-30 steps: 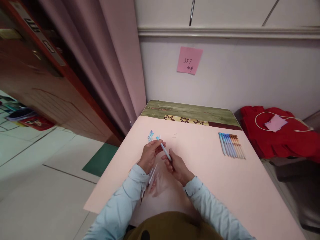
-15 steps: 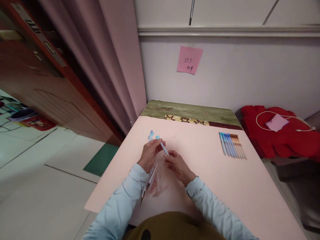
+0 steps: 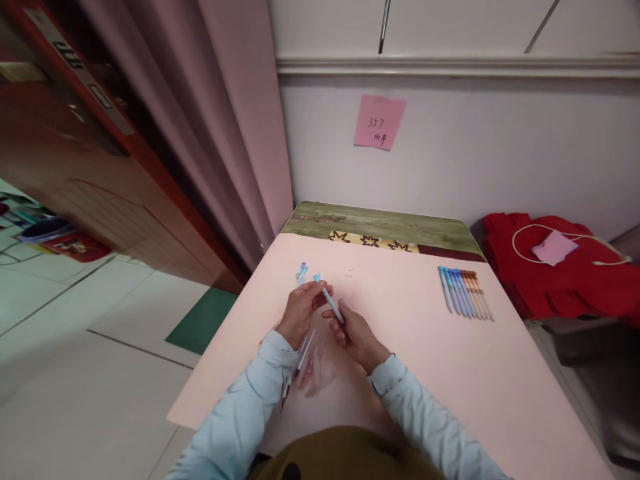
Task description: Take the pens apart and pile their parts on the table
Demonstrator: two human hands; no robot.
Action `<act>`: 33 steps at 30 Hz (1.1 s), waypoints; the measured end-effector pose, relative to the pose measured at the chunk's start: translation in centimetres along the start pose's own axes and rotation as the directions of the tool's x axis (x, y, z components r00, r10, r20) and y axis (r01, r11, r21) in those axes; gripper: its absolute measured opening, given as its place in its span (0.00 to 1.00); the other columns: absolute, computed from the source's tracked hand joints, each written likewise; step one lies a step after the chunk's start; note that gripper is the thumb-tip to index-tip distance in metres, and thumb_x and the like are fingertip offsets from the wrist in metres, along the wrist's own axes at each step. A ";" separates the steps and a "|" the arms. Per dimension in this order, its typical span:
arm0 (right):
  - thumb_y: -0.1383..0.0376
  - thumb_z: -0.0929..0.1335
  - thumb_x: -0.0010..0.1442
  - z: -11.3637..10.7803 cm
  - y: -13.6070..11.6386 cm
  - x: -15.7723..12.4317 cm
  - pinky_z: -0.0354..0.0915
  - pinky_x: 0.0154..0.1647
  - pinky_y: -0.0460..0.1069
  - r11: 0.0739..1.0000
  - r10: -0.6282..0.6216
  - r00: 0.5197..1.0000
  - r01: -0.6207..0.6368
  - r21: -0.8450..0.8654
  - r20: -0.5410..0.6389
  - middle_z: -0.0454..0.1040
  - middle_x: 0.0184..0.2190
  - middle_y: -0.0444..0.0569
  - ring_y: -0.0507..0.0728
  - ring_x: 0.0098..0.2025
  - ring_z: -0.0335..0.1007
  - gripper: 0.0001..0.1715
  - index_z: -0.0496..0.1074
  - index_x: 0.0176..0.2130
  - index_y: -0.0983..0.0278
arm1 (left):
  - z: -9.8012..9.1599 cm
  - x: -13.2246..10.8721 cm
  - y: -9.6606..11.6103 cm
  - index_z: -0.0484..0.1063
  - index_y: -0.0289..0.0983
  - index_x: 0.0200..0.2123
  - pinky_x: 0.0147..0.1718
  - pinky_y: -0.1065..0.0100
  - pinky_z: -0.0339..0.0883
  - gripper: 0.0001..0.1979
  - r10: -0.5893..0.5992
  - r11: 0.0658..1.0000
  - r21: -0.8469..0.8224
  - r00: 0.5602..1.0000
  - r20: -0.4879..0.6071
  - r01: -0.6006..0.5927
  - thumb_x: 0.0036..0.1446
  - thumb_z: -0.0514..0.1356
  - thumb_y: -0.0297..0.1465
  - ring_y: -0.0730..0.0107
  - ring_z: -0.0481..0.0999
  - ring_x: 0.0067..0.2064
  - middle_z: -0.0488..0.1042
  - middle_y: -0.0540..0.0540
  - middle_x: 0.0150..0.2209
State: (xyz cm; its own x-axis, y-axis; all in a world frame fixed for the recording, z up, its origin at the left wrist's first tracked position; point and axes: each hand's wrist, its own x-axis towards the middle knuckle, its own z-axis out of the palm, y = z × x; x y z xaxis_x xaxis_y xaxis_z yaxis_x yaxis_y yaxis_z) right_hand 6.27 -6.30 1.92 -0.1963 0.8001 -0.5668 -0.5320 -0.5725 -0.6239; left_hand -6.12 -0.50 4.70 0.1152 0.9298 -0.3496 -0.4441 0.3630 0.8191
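Over the table, a light-blue pen (image 3: 332, 305) slants between my two hands. My left hand (image 3: 300, 312) is closed on its upper part, just below the bright-blue top. At the pen's lower end is my right hand (image 3: 357, 333), with the thumb along one side and the fingers around the other. Beneath and beside my left wrist lie several thin pen refills (image 3: 303, 353) and clear plastic pieces (image 3: 317, 367), partly hidden by the sleeve. Several small blue pen parts (image 3: 301, 271) rest just beyond my left hand.
A neat row of blue and brown pens (image 3: 463, 293) lies on the right of the pink-covered table (image 3: 420, 373). Red cloth (image 3: 545, 280) with a white cable is beyond the right edge. A wooden door (image 3: 100, 180) and curtain (image 3: 235, 133) stand left; a pink note (image 3: 380, 122) hangs on the wall.
My right thumb has lifted and its fingers have loosened around the lower end, showing more of the pen. My left hand keeps its hold nearly in place.
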 end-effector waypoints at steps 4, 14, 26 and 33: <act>0.55 0.80 0.44 0.1 0.0 -0.1 0.54 0.19 0.40 0.984 -0.180 0.983 0.180 0.000 -0.032 0.69 0.23 0.40 0.44 0.20 0.59 0.24 0.73 0.34 0.67 | 0.0 -0.1 0.0 0.76 0.31 0.34 0.41 0.65 0.72 0.14 0.015 1.000 -0.020 0.999 -0.044 -0.016 0.46 0.72 0.32 0.66 0.80 0.36 0.80 0.40 0.33; 0.51 0.79 0.45 0.3 0.1 0.0 0.52 0.18 0.41 0.989 -0.148 0.989 0.148 0.008 -0.020 0.66 0.20 0.38 0.44 0.19 0.56 0.26 0.72 0.32 0.67 | 0.2 -0.5 0.2 0.76 0.30 0.34 0.40 0.66 0.72 0.14 -0.001 1.000 -0.007 0.999 -0.041 0.000 0.46 0.72 0.32 0.66 0.79 0.35 0.80 0.39 0.34; 0.47 0.73 0.57 0.0 0.0 -0.1 0.41 0.14 0.39 0.993 0.000 0.999 -0.006 0.117 0.053 0.60 0.17 0.36 0.43 0.15 0.47 0.25 0.70 0.34 0.67 | 0.2 -0.3 -0.3 0.73 0.33 0.29 0.37 0.67 0.69 0.17 0.057 0.997 0.055 0.998 -0.026 -0.056 0.45 0.72 0.39 0.72 0.75 0.29 0.77 0.46 0.28; 0.44 0.72 0.57 -0.1 -0.2 -0.1 0.41 0.13 0.39 0.990 -0.049 0.998 0.046 0.133 0.024 0.60 0.16 0.36 0.43 0.15 0.45 0.27 0.70 0.32 0.66 | 0.1 -0.9 -0.6 0.79 0.30 0.39 0.36 0.66 0.71 0.19 -0.131 0.989 0.095 0.973 0.189 0.115 0.47 0.71 0.38 0.71 0.75 0.29 0.80 0.39 0.35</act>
State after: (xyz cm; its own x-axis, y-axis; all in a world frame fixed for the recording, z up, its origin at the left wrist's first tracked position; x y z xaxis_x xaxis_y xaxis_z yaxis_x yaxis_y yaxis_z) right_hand 6.48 -6.29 2.06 -0.1899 0.8315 -0.5221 -0.6453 -0.5065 -0.5719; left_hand -5.91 -1.57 4.59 0.3381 0.8688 -0.3616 -0.3413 0.4713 0.8133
